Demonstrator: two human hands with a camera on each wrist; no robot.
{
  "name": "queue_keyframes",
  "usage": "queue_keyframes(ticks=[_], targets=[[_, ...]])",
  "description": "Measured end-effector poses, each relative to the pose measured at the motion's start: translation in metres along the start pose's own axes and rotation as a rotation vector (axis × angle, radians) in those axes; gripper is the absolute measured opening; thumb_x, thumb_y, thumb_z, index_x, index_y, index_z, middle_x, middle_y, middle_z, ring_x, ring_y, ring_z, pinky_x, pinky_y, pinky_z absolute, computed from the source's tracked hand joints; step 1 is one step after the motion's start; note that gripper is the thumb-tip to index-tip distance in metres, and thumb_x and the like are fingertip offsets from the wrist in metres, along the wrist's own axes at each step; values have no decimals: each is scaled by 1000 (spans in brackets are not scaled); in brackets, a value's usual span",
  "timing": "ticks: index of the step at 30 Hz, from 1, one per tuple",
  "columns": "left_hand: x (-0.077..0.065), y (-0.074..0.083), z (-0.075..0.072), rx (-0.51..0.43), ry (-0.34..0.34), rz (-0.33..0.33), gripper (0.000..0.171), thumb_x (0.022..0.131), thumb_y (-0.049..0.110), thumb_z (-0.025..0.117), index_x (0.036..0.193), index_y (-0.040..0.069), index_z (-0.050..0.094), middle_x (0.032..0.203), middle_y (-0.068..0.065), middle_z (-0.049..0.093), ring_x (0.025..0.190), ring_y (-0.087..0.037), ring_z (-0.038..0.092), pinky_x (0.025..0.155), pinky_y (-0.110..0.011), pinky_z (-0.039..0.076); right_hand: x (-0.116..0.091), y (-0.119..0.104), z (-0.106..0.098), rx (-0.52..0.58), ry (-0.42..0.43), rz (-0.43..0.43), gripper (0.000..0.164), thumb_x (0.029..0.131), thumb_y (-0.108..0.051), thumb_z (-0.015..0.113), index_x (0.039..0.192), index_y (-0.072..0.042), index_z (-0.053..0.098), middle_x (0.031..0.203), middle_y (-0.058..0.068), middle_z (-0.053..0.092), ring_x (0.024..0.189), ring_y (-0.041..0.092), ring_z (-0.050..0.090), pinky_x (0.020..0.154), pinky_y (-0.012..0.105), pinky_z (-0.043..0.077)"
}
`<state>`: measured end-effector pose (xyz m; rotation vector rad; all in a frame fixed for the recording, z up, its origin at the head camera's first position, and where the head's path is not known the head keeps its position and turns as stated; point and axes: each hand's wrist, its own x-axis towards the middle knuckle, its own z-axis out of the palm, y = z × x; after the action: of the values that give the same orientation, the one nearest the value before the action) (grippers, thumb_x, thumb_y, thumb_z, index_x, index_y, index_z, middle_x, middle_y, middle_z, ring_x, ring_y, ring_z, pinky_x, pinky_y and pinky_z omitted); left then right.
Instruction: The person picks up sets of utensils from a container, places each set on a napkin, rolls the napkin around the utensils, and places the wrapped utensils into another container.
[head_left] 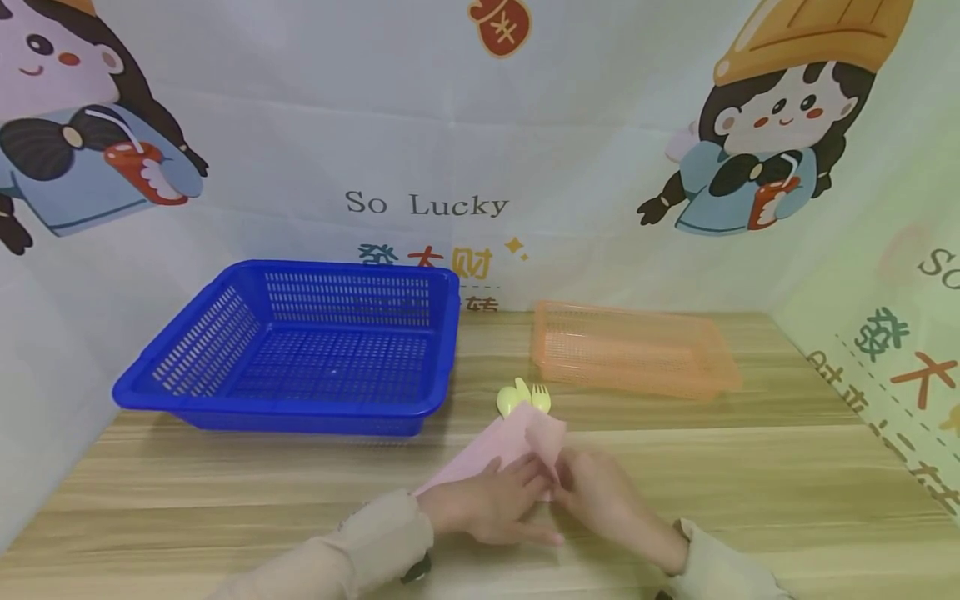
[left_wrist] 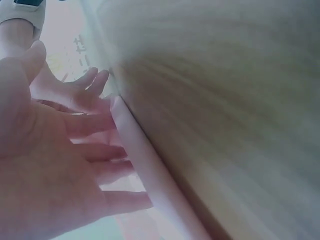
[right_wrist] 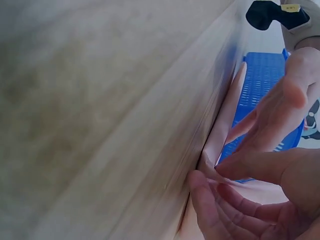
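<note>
A pink napkin, whether paper or cloth I cannot tell, lies folded over on the table in the head view. From its far end stick out the heads of a pale yellow-green spoon and fork, with another piece between them; their handles are hidden. My left hand rests on the napkin with its fingers spread and mostly straight, touching the rolled edge in the left wrist view. At the napkin's near right side, my right hand pinches its edge between thumb and fingers, as the right wrist view shows.
A large blue basket stands on the wooden table at the left. Farther back on the right is a shallow orange basket. A printed cloth backdrop rises behind the table and along its sides.
</note>
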<state>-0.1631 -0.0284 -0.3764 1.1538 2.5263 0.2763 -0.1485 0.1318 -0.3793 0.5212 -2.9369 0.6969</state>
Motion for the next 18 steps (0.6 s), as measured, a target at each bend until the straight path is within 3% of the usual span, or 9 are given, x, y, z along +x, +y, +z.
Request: queue_keyframes(ticks=[6, 10, 14, 18], targets=[[-2, -2, -1, 62, 85, 13, 70, 80, 62, 44, 137, 23, 32, 137, -13, 28, 121, -26, 26, 95, -54, 31, 0, -2, 3, -11, 50, -46, 15, 67, 1, 66, 65, -5, 53, 54, -1, 49, 48, 7, 41, 41, 15, 35], [-3, -4, -2, 94, 98, 19, 68, 78, 63, 48, 134, 25, 40, 127, -14, 40, 108, -23, 35, 91, -39, 38, 0, -2, 4, -22, 67, -97, 15, 67, 3, 64, 63, -6, 53, 55, -1, 50, 47, 5, 41, 40, 14, 35], [-4, -10, -5, 60, 84, 56, 70, 79, 55, 55, 133, 14, 40, 123, -15, 46, 109, -23, 40, 94, -31, 37, 1, -5, 4, -37, 63, -104, 17, 70, 2, 66, 63, -7, 53, 56, -2, 51, 48, 5, 41, 41, 15, 36], [-8, -18, -13, -20, 83, 67, 60, 81, 32, 63, 128, 1, 41, 113, -12, 53, 107, -20, 47, 97, -29, 35, 2, -7, 4, -82, 57, -157, 17, 70, 3, 65, 65, -8, 53, 60, -1, 53, 52, 6, 44, 44, 16, 38]])
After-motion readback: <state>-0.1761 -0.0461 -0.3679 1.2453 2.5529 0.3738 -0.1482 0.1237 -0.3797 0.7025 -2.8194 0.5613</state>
